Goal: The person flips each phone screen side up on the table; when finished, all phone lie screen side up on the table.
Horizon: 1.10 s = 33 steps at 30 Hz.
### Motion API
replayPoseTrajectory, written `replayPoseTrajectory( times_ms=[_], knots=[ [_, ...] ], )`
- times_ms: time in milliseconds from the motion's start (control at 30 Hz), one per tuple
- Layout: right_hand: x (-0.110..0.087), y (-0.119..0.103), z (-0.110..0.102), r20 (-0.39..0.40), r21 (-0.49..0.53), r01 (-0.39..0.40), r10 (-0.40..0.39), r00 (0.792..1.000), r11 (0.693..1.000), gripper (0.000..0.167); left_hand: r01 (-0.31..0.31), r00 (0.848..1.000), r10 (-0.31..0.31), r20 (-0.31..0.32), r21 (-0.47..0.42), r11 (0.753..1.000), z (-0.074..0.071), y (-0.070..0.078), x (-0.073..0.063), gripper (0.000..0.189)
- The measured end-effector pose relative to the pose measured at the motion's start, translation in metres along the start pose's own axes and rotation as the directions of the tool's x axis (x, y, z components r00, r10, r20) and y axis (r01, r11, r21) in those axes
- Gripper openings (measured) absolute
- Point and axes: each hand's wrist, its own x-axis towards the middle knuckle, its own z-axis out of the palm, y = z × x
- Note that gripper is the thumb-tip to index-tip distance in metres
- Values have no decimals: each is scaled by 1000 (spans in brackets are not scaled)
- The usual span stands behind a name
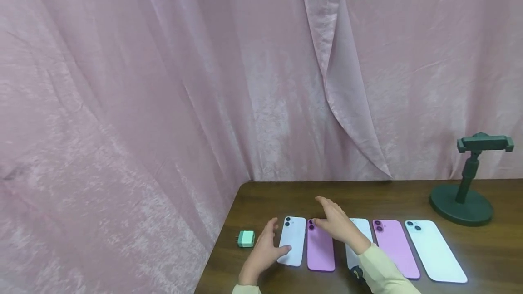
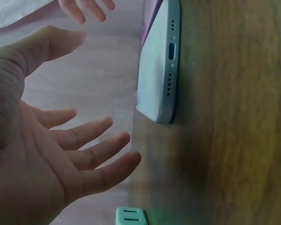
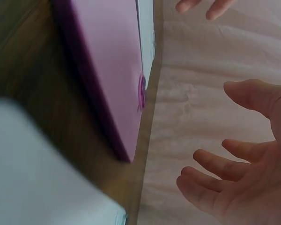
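A row of several phones lies face down on the wooden table. Beside the leftmost one, a pale white phone [image 1: 292, 242], hovers my left hand [image 1: 264, 252], its fingers spread and its palm bare in the left wrist view. My right hand [image 1: 340, 227] is spread over the purple phone [image 1: 321, 251] and the white phone [image 1: 360, 226] to its right, partly covering both. Nothing lies in the right palm in the right wrist view. Further right are another purple phone [image 1: 395, 248] and a larger white phone [image 1: 435, 251]. A mint-green charger plug [image 1: 246, 238] sits left of my left hand.
A dark green phone stand [image 1: 461, 203] with a round base stands at the back right of the table [image 1: 282, 196]. A pink curtain [image 1: 261, 80] hangs behind the table and along its left side. A small dark object [image 1: 357, 272] shows beside the right sleeve.
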Motion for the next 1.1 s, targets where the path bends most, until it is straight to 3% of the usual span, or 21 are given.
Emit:
replayPoseTrajectory(
  times_ms=[267,500,800,1100],
  knots=[
    [2,-7,11,10,-7,-4,4,1000,1000,67,39,999,-39,2,-1,999,1,0,-5,102],
    [10,-16,20,102,-51,1,4,995,999,64,47,997,-49,57,22,999,1,-1,-9,98],
    [28,-25,34,170,-85,34,-19,985,996,62,27,998,-30,57,44,999,3,-5,-6,99],
    [36,-20,45,209,-138,-38,66,976,990,59,24,996,-34,87,121,992,8,-3,1,94]
  ],
)
